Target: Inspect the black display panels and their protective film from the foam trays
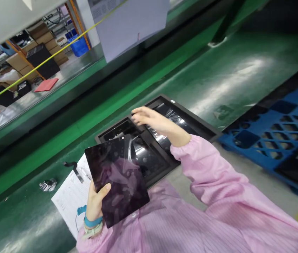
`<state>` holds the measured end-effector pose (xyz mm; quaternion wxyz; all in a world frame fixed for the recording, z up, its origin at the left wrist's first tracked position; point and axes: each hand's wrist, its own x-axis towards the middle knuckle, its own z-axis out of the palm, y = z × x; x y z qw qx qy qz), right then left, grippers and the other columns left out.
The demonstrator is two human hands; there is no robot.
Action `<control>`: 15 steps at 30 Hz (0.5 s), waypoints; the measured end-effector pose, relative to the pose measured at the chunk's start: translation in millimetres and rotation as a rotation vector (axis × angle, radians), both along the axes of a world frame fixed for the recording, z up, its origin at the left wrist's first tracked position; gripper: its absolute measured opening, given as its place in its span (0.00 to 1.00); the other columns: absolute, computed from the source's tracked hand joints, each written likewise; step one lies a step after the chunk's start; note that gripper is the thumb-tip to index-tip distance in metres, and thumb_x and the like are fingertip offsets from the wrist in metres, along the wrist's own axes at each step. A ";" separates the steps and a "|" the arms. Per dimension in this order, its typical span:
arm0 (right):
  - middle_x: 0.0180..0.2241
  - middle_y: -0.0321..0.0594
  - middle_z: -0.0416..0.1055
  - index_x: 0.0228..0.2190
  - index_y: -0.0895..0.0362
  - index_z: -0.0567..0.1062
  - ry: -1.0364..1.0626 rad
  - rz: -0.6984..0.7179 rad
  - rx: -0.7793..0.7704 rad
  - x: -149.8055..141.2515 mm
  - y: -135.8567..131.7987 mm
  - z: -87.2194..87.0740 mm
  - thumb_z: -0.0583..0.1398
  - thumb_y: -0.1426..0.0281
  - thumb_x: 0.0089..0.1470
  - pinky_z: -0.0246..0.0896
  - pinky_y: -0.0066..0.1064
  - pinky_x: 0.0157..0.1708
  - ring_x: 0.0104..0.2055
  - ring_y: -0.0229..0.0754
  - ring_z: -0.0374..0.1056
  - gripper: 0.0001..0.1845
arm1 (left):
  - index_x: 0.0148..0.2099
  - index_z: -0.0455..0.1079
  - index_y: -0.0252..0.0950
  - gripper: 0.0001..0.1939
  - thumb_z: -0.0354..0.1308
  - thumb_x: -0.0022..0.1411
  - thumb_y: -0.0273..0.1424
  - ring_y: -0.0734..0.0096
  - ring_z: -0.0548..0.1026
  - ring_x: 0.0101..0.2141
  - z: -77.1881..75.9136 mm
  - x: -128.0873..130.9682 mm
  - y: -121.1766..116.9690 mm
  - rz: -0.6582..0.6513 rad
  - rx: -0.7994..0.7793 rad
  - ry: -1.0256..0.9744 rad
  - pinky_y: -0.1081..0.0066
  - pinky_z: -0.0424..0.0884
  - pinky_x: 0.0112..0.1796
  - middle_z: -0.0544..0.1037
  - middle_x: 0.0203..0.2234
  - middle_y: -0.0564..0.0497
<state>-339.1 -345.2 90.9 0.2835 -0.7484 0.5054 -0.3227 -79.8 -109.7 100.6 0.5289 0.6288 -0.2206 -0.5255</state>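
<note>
A person in pink sleeves holds a dark tablet-like panel (118, 182) at seven o'clock from the middle of the view, tilted above a green surface (233, 77). The left hand (96, 202) has it at its eight o'clock edge, its grip pinching the panel with the thumb on the glossy face and the fingers hidden behind. The right hand (145, 117), up at one o'clock from the panel, is over a black tray (200, 123); its fingers are loosely bent, and blur means I cannot tell whether its grip closes on anything. To handle this well, I would support the panel at a second edge, keep the thumb near the border to limit smudges, and steer its corners clear of the tray's rim. The panel is a thin black rectangle with rounded corners, mirror-shiny, showing pinkish reflections, cloudy patches and a tiny pale dot near its top edge.
</note>
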 end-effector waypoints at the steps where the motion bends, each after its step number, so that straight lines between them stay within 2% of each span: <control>1: 0.48 0.48 0.70 0.55 0.62 0.68 0.042 -0.085 0.045 -18.6 -1.4 -7.5 0.55 0.57 0.68 0.69 0.39 0.52 0.48 0.41 0.70 0.25 | 0.52 0.73 0.42 0.32 0.77 0.45 0.36 0.53 0.79 0.50 0.6 -4.9 -4.2 0.006 0.002 0.024 0.61 0.77 0.51 0.81 0.47 0.49; 2: 0.51 0.51 0.69 0.58 0.63 0.66 0.092 -0.176 0.089 -37.5 -0.3 -15.4 0.55 0.58 0.68 0.67 0.44 0.55 0.53 0.45 0.68 0.26 | 0.52 0.73 0.44 0.32 0.77 0.45 0.35 0.53 0.79 0.51 1.3 -10.8 -9.1 0.012 0.005 0.046 0.61 0.77 0.52 0.81 0.47 0.50; 4: 0.56 0.63 0.64 0.60 0.69 0.64 0.217 -0.353 0.173 -71.3 9.1 -32.2 0.57 0.61 0.64 0.58 0.58 0.60 0.60 0.59 0.61 0.30 | 0.53 0.74 0.46 0.32 0.77 0.45 0.34 0.52 0.77 0.54 2.9 -24.6 -20.6 0.027 0.010 0.088 0.61 0.75 0.54 0.81 0.48 0.51; 6: 0.56 0.72 0.60 0.59 0.74 0.63 0.333 -0.455 0.247 -92.9 24.6 -49.1 0.60 0.62 0.59 0.52 0.66 0.58 0.61 0.71 0.57 0.34 | 0.54 0.73 0.48 0.31 0.76 0.47 0.33 0.51 0.76 0.55 4.2 -39.7 -34.0 0.038 0.015 0.136 0.60 0.74 0.55 0.82 0.46 0.52; 7: 0.56 0.73 0.60 0.60 0.74 0.62 0.378 -0.475 0.272 -98.2 32.7 -56.6 0.61 0.63 0.58 0.51 0.67 0.58 0.61 0.73 0.57 0.36 | 0.54 0.73 0.48 0.31 0.75 0.47 0.32 0.51 0.76 0.56 4.8 -47.1 -41.1 0.044 0.018 0.157 0.60 0.74 0.56 0.82 0.45 0.52; 9: 0.57 0.69 0.60 0.62 0.70 0.60 0.439 -0.484 0.301 -100.6 45.5 -68.2 0.61 0.63 0.58 0.51 0.63 0.60 0.61 0.69 0.57 0.37 | 0.55 0.72 0.46 0.32 0.74 0.47 0.31 0.52 0.77 0.54 5.6 -60.4 -55.4 0.058 0.019 0.177 0.60 0.73 0.55 0.83 0.40 0.53; 11: 0.58 0.62 0.61 0.64 0.65 0.58 0.464 -0.496 0.320 -99.3 50.2 -73.8 0.61 0.61 0.60 0.52 0.60 0.62 0.62 0.64 0.57 0.38 | 0.54 0.72 0.43 0.32 0.73 0.45 0.29 0.54 0.80 0.49 6.4 -71.0 -69.0 0.067 0.035 0.185 0.60 0.74 0.53 0.83 0.36 0.53; 15: 0.54 0.55 0.65 0.61 0.63 0.63 0.381 -0.537 0.362 -109.9 37.7 -68.8 0.60 0.52 0.62 0.60 0.55 0.60 0.58 0.54 0.63 0.36 | 0.50 0.72 0.41 0.28 0.71 0.44 0.27 0.63 0.82 0.35 8.4 -84.0 -92.1 0.093 0.016 0.222 0.62 0.78 0.45 0.83 0.35 0.54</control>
